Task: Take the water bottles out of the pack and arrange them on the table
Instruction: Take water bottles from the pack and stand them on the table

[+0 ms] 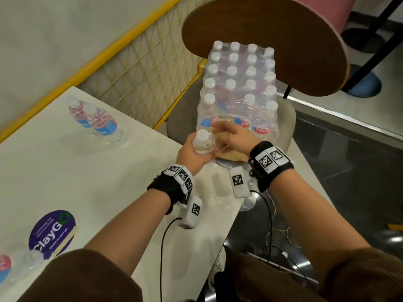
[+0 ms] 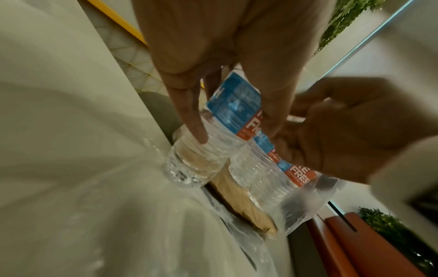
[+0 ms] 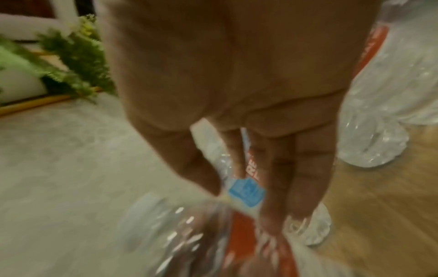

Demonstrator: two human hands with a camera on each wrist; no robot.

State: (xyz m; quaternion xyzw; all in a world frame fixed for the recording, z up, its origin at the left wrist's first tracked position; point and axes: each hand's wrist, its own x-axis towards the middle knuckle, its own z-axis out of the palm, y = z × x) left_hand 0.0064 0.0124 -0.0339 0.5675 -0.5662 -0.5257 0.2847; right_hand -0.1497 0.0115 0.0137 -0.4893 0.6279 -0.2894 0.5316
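Now the left hand [image 1: 192, 155] wraps its fingers round a water bottle [image 1: 204, 142] just in front of the pack [image 1: 237, 94], which sits on a chair seat [image 1: 285, 118] beside the worktop [image 1: 87, 171]. In the left wrist view that bottle's base hangs right at the worktop's edge, next to the pack's front row. The right hand [image 1: 231, 136] reaches to the pack's near face with fingers curled; the right wrist view, though blurred, suggests they pinch the torn plastic wrap [image 3: 189, 239] beside a bottle label.

To do this step well, I judge the right hand should hold the wrap back and steady the pack, so the film does not snag the bottle's ribbed base as it comes free. The left hand should grip the firm shoulder, not squeeze the thin middle, and lift clear of the worktop's edge before swinging across. Two bottles [image 1: 102, 125] already stand far left on the worktop, touching or nearly so, and another lies at the near left corner [image 1: 8, 269]; setting this one upright close beside the pair would keep the row tidy.
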